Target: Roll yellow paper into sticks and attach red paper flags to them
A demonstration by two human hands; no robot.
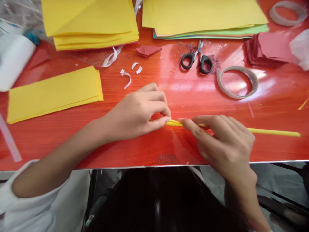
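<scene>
A thin yellow paper roll (272, 132) lies level near the front edge of the red table, its right end sticking out past my right hand. My left hand (142, 109) pinches the roll at its left part between thumb and fingertips. Close beside it, my right hand (222, 138) grips the same roll, thumb in front and fingers behind. Between the two hands a short stretch of the yellow paper shows, looking slightly twisted. The roll's left end is hidden behind my left hand.
Black-handled scissors (199, 59) lie beyond my hands, beside a tape roll (238, 82). Stacked yellow sheets (91, 19) and folded yellow strips (55, 93) are at the left. More coloured paper (205, 16) and red paper squares (270, 50) sit at the back right. White scraps (126, 77) lie loose.
</scene>
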